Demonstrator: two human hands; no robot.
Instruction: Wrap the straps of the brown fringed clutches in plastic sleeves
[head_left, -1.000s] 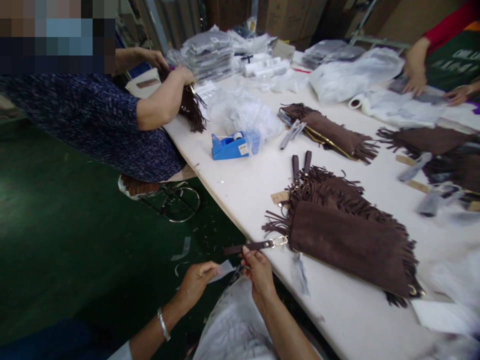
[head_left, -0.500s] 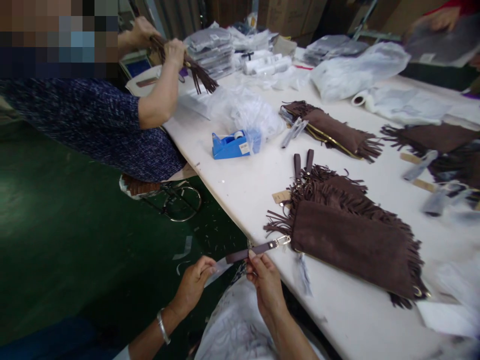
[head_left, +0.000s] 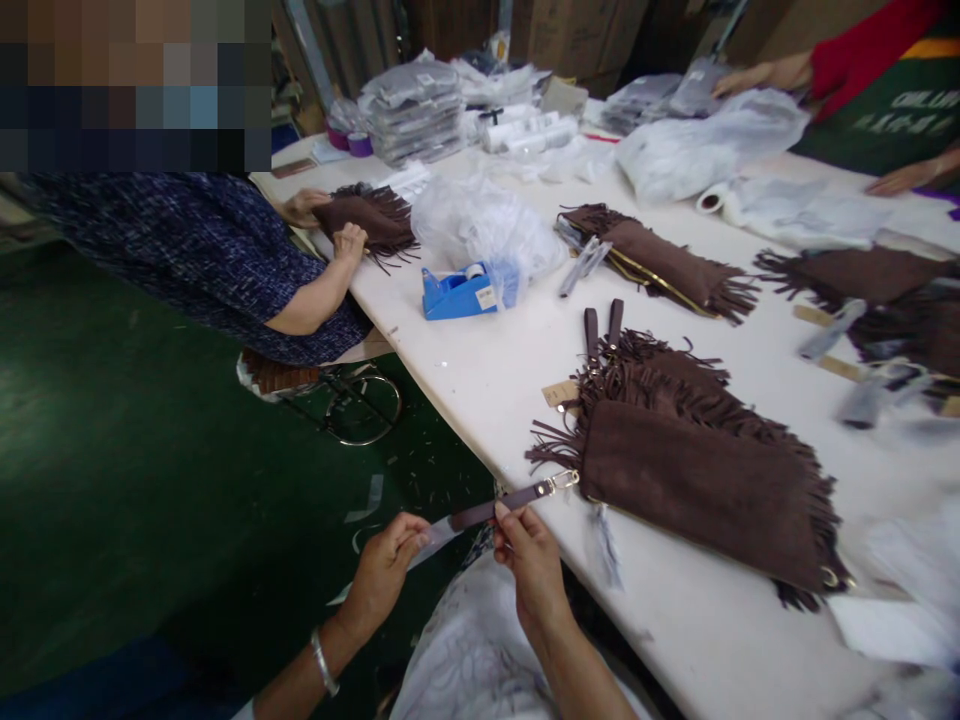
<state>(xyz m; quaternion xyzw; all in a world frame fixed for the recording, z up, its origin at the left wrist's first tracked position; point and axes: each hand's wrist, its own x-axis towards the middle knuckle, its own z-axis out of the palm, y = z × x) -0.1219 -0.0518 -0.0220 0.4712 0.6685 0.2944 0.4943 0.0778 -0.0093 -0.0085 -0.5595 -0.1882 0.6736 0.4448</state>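
My right hand (head_left: 527, 555) pinches a narrow brown strap (head_left: 501, 505) at the table's near edge. The strap's gold clasp (head_left: 561, 482) joins the corner of a brown fringed suede bag (head_left: 694, 482) lying flat on the white table (head_left: 480, 370). My left hand (head_left: 384, 570), with a silver bangle on the wrist, pinches a thin clear plastic strip (head_left: 431, 535) that reaches the strap's free end. More fringed bags (head_left: 660, 375) are stacked behind the first one. White plastic (head_left: 469, 650) lies across my lap.
A blue tape dispenser (head_left: 459, 292) stands mid-table by crumpled clear bags (head_left: 487, 225). A person in a dark blue top (head_left: 202, 260) sits at the left with a fringed bag (head_left: 367, 215). Another person's red sleeve (head_left: 855, 50) shows at the far right. Bagged stacks (head_left: 416, 110) sit at the back.
The person at the left lowered a fringed bag from the air onto the table. My hands with strap and plastic strip shifted slightly; the far-right person's arm reached toward the back stacks.
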